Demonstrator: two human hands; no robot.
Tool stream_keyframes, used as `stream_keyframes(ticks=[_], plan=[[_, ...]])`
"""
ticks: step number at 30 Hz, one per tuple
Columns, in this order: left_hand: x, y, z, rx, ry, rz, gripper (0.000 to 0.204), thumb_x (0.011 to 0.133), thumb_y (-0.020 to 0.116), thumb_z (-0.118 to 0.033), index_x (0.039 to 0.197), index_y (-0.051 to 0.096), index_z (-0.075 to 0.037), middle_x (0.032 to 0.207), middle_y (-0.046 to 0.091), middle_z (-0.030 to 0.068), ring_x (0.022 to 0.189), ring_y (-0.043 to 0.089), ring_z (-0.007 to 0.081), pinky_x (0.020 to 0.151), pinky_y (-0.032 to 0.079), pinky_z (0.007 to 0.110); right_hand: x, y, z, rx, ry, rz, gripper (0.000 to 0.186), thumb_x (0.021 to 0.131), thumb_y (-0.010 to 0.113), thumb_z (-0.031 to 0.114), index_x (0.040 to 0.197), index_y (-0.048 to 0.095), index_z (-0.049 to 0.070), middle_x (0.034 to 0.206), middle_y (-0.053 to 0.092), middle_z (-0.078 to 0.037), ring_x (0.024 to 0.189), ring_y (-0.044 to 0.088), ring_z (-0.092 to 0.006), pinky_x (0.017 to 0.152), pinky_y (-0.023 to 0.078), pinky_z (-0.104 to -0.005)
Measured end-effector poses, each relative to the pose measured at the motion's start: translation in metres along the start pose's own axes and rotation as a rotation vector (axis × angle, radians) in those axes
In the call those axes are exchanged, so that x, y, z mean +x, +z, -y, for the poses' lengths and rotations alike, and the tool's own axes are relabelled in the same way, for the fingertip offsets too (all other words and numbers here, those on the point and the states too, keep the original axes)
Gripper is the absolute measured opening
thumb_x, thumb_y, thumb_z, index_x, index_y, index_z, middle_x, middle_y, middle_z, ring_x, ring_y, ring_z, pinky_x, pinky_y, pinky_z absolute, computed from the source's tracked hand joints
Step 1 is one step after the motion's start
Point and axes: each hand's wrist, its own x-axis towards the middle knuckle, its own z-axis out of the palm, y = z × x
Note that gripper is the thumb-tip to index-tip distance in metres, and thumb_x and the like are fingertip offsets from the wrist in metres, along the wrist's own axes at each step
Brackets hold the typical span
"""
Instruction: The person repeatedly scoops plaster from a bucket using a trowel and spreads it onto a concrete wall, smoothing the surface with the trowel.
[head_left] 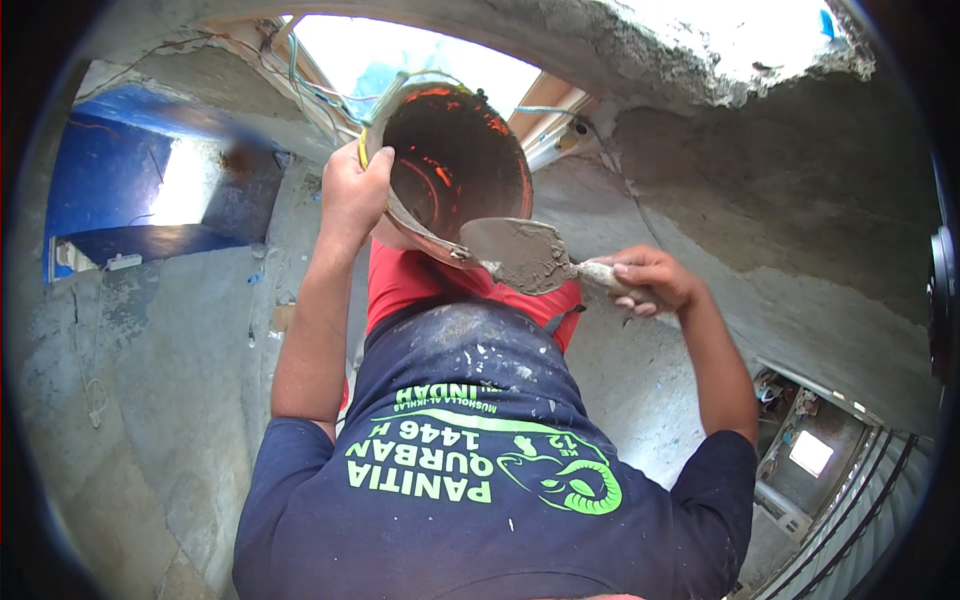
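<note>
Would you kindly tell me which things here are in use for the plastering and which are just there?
In use:
- bucket, gripped at its rim by the left hand
- trowel loaded with mortar, held by the right hand

Just there:
- loose wires
- blue panel

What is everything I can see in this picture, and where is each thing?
bucket: one, dark inside with orange-red streaks, held up at top centre, tilted so its mouth faces the camera
trowel: one, grey with wet mortar, blade at the bucket's lower rim
wires: several, green and pale, along the top behind the bucket
wall: grey rough plaster, right side
blue panel: one, upper left
shirt: one, dark navy with green print, lower centre
left hand: grips the bucket's left rim
right hand: holds the trowel's handle
</note>
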Motion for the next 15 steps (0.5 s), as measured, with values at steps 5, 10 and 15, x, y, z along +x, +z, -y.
stream_keyframes(ticks=[5,10,15], plan=[[0.016,-0.023,-0.004,-0.075,-0.004,0.064,0.025,0.096,0.063,-0.014,0.111,0.07,0.005,0.097,0.072,0.0067,0.087,0.062,0.0127,0.08,0.051,0.032,-0.007,-0.005,-0.005,0.384,-0.162,0.065,0.059,0.099,0.061,0.036,0.141,0.051,-0.005,0.071,0.059,-0.009,0.042,0.043,-0.0077,0.033,0.032,-0.0216],[0.013,-0.028,0.048,0.106,-0.056,-0.08,0.037,0.095,0.07,-0.031,0.107,0.065,0.003,0.099,0.068,0.0248,0.095,0.066,0.0352,0.086,0.051,0.047,-0.021,0.02,0.061,0.181,-0.507,0.048,0.067,0.091,0.068,0.038,0.137,0.054,-0.009,0.067,0.057,-0.007,0.04,0.044,-0.0105,0.034,0.032,-0.0251],[0.002,-0.02,0.079,0.114,-0.077,-0.006,0.031,0.088,0.069,-0.024,0.1,0.069,0.004,0.089,0.073,0.0225,0.088,0.073,0.0359,0.079,0.055,0.046,-0.088,0.087,0.187,-0.067,-0.897,0.078,0.051,0.099,0.061,0.03,0.13,0.054,-0.01,0.081,0.061,-0.019,0.048,0.051,-0.0146,0.035,0.038,-0.0264]])
